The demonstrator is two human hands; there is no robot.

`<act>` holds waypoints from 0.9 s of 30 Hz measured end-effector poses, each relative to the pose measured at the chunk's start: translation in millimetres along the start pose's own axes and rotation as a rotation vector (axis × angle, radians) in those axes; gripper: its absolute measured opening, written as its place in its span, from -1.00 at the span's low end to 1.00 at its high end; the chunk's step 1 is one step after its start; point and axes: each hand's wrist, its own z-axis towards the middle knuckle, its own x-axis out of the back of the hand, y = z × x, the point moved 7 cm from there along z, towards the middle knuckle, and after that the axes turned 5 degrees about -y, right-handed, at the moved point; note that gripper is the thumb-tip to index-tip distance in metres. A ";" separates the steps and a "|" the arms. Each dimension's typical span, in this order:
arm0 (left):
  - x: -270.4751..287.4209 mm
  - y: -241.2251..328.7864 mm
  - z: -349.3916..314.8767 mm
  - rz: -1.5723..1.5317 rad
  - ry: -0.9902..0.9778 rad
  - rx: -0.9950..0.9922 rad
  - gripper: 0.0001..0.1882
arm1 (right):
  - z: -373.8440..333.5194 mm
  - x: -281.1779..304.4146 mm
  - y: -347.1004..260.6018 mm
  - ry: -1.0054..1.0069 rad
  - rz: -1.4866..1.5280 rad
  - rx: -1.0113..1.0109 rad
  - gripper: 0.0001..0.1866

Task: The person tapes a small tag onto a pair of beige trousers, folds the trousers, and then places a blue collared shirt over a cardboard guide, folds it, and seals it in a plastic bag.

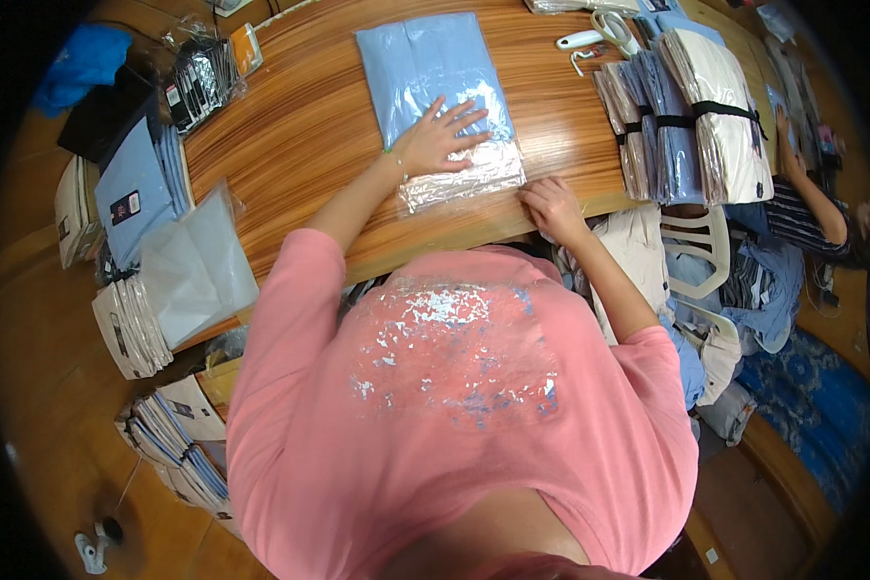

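Note:
A folded light-blue garment (425,72) lies in a clear plastic bag (464,188) on the wooden table (290,126). Spread flat over the lower part of the bag is my left hand (440,143), its fingers apart and pressing on the plastic. My right hand (553,208) is at the table's near edge, beside the bag's near right corner. Its fingers are curled together; whatever they hold, if anything, is hidden.
Banded stacks of bagged garments (725,116) stand on the right, near a white tape roll (614,29). Clear empty bags (198,261) and blue packed garments (135,193) lie left. A white plastic chair (696,251) holds clothes. Another person's arm (807,184) shows far right.

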 end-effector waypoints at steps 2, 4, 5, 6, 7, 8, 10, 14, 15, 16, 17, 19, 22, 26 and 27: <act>14.4 10.9 -5.6 -0.062 0.019 -0.021 -0.44 | 5.3 24.2 -5.2 0.136 0.062 -0.011 -0.72; 27.5 20.5 -10.7 -0.128 -0.173 0.206 -0.49 | 8.1 35.6 8.0 0.217 0.101 -0.110 -0.71; 31.9 26.9 -17.0 -0.162 -0.270 0.321 -0.51 | 11.9 36.5 17.9 0.262 0.074 -0.112 -0.70; 33.7 36.4 -28.6 -0.184 -0.216 0.334 -0.54 | 18.6 34.8 30.1 0.307 0.050 -0.113 -0.69; 28.0 43.9 -47.1 -0.206 -0.163 0.347 -0.57 | 24.5 35.0 39.9 0.351 0.026 -0.115 -0.68; 23.3 47.2 -64.1 -0.227 -0.110 0.362 -0.60 | 33.2 32.5 44.4 0.290 0.030 -0.077 -0.66; 13.6 51.9 -89.3 -0.586 -0.135 0.348 -0.63 | 43.1 20.9 51.4 0.191 -0.064 0.056 -0.66; 24.6 13.2 -131.3 -0.489 0.229 0.448 -0.64 | 55.7 8.3 49.9 -0.010 -0.127 0.233 -0.70; 22.7 8.8 -131.4 -0.421 0.188 0.383 -0.66 | 56.7 5.8 48.1 -0.044 -0.145 0.272 -0.71; 26.1 3.5 -125.7 -0.353 0.151 0.315 -0.68 | 57.4 6.4 49.1 -0.049 -0.149 0.293 -0.72; 28.8 3.1 -121.1 -0.286 0.113 0.245 -0.69 | 57.8 7.0 50.1 -0.053 -0.154 0.313 -0.73; 31.5 4.8 -118.5 -0.233 0.123 0.186 -0.74 | 59.4 6.8 50.5 -0.057 -0.164 0.350 -0.75; 21.8 3.1 -119.5 -0.220 0.129 0.171 -0.80 | 61.3 6.0 46.4 -0.075 -0.179 0.381 -0.77; 19.1 7.6 -116.4 -0.114 0.118 0.211 -0.83 | 59.2 9.6 41.4 -0.064 -0.135 0.343 -0.82; 21.8 11.2 -113.8 -0.079 0.128 0.215 -0.83 | 58.1 10.9 41.7 -0.039 -0.109 0.328 -0.83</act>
